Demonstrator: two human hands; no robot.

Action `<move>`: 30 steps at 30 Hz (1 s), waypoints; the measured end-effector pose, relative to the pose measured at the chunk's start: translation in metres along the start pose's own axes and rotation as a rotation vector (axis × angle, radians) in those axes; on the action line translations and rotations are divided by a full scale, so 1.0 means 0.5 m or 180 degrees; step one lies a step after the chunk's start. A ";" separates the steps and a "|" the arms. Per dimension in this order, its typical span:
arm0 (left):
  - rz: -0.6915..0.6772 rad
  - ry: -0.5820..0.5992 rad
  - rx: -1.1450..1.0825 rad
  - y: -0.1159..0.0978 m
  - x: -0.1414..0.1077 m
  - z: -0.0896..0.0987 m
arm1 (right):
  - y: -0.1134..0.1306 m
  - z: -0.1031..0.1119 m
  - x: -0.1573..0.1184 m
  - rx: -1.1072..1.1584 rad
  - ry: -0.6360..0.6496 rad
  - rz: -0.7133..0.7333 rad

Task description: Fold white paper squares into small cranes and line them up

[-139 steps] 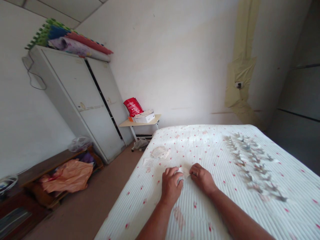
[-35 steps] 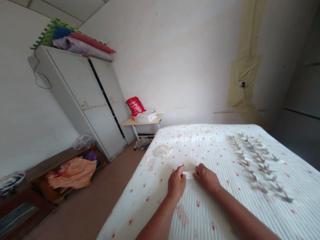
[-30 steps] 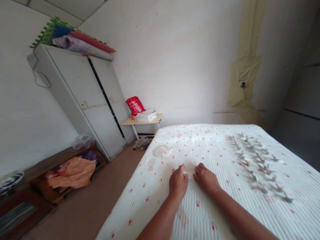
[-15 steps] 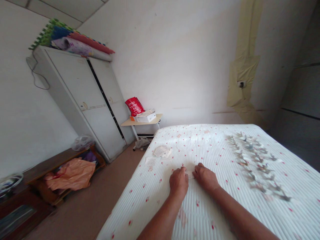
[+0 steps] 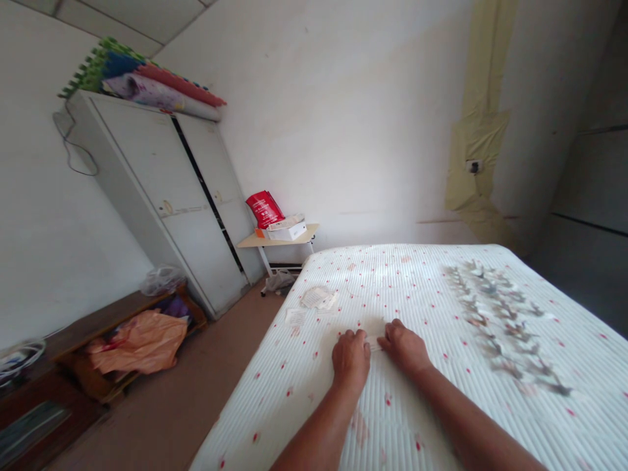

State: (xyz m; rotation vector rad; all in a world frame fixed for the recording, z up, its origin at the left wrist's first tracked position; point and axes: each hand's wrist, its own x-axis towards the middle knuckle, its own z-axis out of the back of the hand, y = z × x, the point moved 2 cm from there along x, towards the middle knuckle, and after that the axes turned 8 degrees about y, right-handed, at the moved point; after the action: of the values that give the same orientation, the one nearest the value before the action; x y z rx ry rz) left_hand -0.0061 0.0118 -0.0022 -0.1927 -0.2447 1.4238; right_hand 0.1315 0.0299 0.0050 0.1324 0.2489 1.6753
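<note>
On the white bed cover (image 5: 412,405) with red dots, my left hand (image 5: 351,358) and my right hand (image 5: 405,348) rest a short way apart. A small piece of paper (image 5: 375,343) lies between them, its left end under the curled fingers of my left hand and its right end at the pinched fingers of my right hand. Printed papers (image 5: 318,298) lie loose beyond my left hand. To the right, several small folded paper figures (image 5: 510,311) stand in rows.
A small side table (image 5: 309,233) with a red bag (image 5: 265,208) and a white box (image 5: 289,231) is beyond the bed's far left corner. At the left stand a grey cabinet (image 5: 147,163) and a low wooden bench (image 5: 118,307).
Both hands have stayed in nearly the same place. The fingers of my right hand have shifted very slightly at the paper's right end.
</note>
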 end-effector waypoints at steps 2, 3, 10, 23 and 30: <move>0.0021 -0.0020 0.0026 0.000 -0.002 0.001 | -0.001 -0.001 0.001 0.0008 -0.0046 -0.0006; 0.0028 -0.0040 0.0025 -0.001 -0.003 0.003 | -0.002 -0.002 0.001 0.0020 -0.0068 -0.0011; 0.0069 0.0043 0.0055 -0.003 -0.004 0.010 | 0.003 -0.001 -0.009 0.0064 -0.0290 0.0317; 0.0082 0.0203 -0.0411 0.013 0.004 0.016 | -0.010 0.002 0.004 0.0493 -0.0121 0.0369; 0.0042 0.0173 -0.0573 0.020 0.003 0.012 | 0.012 0.006 -0.009 0.0450 -0.0206 0.0106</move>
State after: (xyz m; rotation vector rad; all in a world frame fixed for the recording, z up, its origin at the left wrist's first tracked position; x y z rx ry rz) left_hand -0.0170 0.0146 0.0011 -0.3806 -0.3276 1.4076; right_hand 0.1272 0.0252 0.0097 0.2977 0.3178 1.6831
